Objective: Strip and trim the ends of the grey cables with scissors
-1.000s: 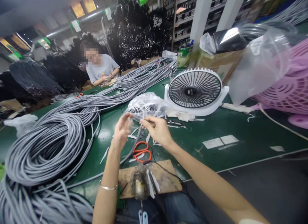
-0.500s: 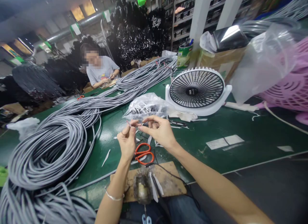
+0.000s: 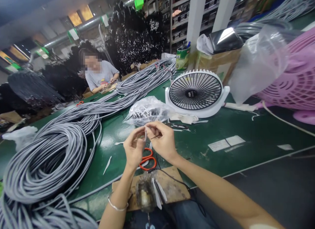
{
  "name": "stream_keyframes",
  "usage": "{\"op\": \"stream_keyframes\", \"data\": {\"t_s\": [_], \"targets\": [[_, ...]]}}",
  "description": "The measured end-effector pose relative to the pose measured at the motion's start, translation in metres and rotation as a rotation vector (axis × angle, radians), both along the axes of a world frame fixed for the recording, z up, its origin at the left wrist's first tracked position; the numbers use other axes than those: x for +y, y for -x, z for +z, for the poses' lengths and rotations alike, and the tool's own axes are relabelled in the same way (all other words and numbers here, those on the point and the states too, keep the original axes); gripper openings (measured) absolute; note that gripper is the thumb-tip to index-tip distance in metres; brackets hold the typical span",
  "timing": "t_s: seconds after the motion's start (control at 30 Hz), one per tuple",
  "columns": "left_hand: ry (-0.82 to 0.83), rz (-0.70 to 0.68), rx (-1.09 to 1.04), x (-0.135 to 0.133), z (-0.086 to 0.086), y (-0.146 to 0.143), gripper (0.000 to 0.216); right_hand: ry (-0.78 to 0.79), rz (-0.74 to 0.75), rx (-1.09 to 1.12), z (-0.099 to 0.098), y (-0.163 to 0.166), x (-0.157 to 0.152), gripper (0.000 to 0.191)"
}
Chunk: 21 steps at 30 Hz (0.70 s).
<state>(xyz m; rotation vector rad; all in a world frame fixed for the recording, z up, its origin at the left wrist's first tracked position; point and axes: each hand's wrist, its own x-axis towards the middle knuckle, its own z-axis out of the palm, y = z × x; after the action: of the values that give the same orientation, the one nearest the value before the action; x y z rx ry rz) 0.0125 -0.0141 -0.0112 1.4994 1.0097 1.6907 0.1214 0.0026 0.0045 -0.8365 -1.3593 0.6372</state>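
My left hand [image 3: 133, 148] and my right hand [image 3: 162, 141] meet above the green table [image 3: 246, 130], fingers pinched together on a thin grey cable end [image 3: 145, 136] held upright between them. Orange-handled scissors [image 3: 148, 159] lie on the table just beneath my hands. A clear plastic bag of small white parts [image 3: 147, 110] sits right behind my fingers. A wooden block with a small metal fixture [image 3: 145, 189] rests at the table's near edge, over my lap.
Big coils of grey cable [image 3: 49, 156] fill the left of the table and run to the far side. A white desk fan [image 3: 196, 92] stands behind the bag. A pink basket [image 3: 295, 81] with plastic sheeting is at right. A co-worker [image 3: 99, 74] sits across the table.
My hands drew back from the plastic bag toward me and came together. The left hand went from spread fingers to a pinch on the cable end.
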Motion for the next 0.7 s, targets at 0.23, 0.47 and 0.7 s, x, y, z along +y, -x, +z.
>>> {"op": "stream_keyframes", "data": {"t_s": [0.23, 0.47, 0.7], "targets": [[-0.021, 0.169, -0.039, -0.001, 0.004, 0.000, 0.016, 0.008, -0.017, -0.060, 0.002, -0.004, 0.002, 0.015], [-0.140, 0.314, 0.257, -0.013, 0.024, 0.008, 0.012, 0.009, 0.176, -0.011, 0.010, -0.010, -0.003, 0.016], [-0.220, 0.229, 0.417, -0.013, 0.030, 0.008, 0.012, 0.179, 0.431, 0.153, 0.011, -0.011, 0.006, 0.025]]}}
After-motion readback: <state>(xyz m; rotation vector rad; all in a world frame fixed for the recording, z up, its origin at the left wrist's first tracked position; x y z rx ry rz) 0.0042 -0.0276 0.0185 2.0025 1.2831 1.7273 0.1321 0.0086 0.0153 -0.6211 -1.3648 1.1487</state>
